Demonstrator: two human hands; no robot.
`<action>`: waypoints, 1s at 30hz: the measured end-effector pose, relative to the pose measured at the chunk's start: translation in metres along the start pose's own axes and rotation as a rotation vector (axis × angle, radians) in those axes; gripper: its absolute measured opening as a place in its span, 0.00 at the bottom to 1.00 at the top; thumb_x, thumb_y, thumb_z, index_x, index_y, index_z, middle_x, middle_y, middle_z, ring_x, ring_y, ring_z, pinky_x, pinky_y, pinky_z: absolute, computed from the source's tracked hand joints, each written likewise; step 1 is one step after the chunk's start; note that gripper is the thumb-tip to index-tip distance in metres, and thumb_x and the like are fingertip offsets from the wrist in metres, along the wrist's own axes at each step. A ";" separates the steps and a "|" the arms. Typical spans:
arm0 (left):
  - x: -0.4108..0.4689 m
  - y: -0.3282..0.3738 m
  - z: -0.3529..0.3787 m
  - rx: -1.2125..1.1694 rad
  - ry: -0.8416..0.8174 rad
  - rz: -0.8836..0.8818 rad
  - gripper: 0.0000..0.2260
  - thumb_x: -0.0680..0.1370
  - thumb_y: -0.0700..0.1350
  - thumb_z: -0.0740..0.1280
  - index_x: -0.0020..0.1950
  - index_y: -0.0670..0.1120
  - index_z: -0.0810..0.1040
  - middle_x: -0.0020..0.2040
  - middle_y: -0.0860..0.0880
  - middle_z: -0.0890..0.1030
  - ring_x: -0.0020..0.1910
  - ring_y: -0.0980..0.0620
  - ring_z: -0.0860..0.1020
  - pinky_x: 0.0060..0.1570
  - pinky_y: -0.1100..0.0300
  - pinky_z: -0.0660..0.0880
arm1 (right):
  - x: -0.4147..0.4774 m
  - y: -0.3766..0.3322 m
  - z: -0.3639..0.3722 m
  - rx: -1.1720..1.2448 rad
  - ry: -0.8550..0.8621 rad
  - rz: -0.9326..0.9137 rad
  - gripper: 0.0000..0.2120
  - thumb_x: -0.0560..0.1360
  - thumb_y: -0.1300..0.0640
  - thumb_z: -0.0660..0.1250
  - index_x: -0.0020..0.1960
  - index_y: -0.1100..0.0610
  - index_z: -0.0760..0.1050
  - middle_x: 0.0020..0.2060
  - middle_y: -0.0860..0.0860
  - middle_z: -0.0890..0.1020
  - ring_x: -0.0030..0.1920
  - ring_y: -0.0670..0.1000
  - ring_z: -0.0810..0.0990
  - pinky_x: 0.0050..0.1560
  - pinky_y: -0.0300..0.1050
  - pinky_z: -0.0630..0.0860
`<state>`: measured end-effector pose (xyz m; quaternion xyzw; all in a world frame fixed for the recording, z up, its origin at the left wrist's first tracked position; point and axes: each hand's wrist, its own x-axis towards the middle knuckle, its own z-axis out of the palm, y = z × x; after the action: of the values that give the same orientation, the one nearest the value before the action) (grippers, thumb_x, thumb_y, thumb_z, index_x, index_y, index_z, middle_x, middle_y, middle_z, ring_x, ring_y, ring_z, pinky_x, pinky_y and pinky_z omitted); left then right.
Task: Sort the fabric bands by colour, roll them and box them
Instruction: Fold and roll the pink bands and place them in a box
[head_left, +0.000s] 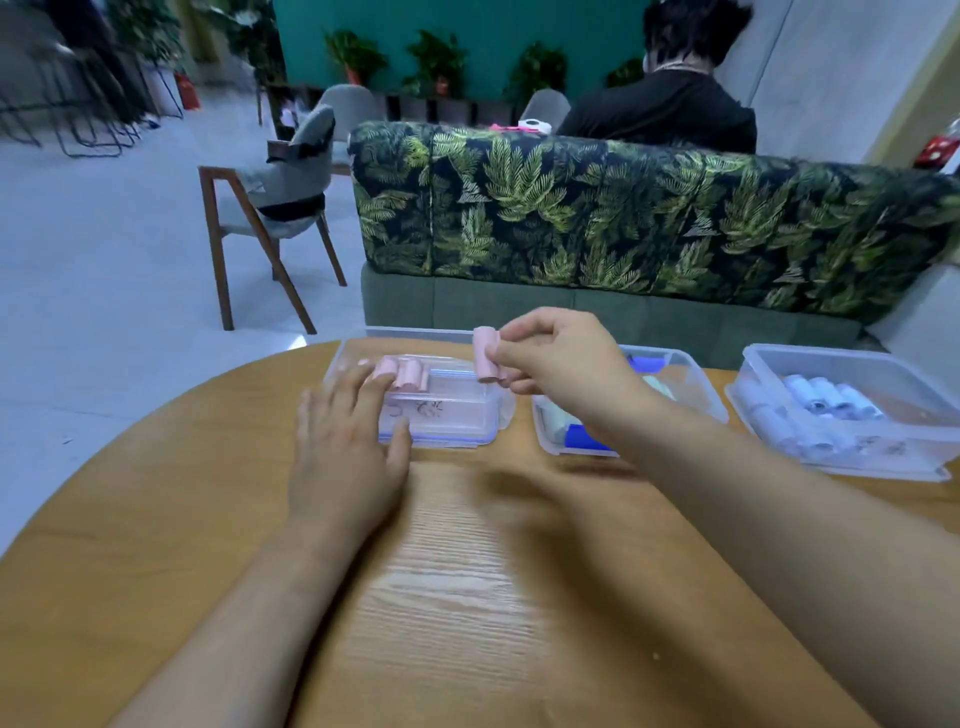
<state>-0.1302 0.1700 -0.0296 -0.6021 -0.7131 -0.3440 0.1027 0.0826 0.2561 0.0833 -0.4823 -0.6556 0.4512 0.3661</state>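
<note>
Pinching one pink roll upright, the right hand is hovering over the left box. By my judgement, boxing is under way, and the next move is calling for a gentle lowering beside the two boxed rolls, which the left hand is touching with straight fingers. Three boxes are sitting in a row, counting the middle box and right box.

Three clear boxes, two hands, one round table, one wooden chair.

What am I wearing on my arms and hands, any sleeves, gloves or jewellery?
Nothing visible. The left hand and right hand are bare, with no gloves, rings or watch, and no sleeve shows anywhere up to the frame edge.
</note>
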 end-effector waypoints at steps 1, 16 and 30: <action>-0.001 -0.001 0.002 0.011 -0.020 -0.020 0.26 0.78 0.55 0.60 0.75 0.50 0.73 0.78 0.50 0.71 0.78 0.44 0.66 0.77 0.36 0.61 | 0.014 -0.003 0.009 -0.065 0.009 0.006 0.09 0.73 0.58 0.77 0.51 0.58 0.82 0.39 0.55 0.88 0.40 0.52 0.88 0.48 0.50 0.87; -0.002 -0.004 0.008 0.062 -0.061 -0.067 0.26 0.75 0.52 0.66 0.74 0.51 0.73 0.79 0.49 0.70 0.80 0.45 0.63 0.79 0.38 0.60 | 0.098 -0.001 0.101 -0.755 -0.008 0.184 0.06 0.71 0.62 0.69 0.36 0.56 0.78 0.22 0.51 0.81 0.26 0.49 0.82 0.29 0.38 0.71; -0.002 -0.004 0.009 -0.065 -0.001 -0.031 0.25 0.75 0.42 0.71 0.72 0.46 0.74 0.78 0.45 0.71 0.82 0.46 0.59 0.81 0.48 0.60 | 0.108 0.009 0.112 -0.705 -0.009 0.196 0.04 0.70 0.63 0.66 0.38 0.56 0.74 0.44 0.57 0.86 0.49 0.58 0.87 0.34 0.42 0.73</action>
<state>-0.1306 0.1739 -0.0390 -0.5941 -0.7109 -0.3683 0.0772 -0.0462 0.3349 0.0430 -0.6375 -0.7231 0.2324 0.1294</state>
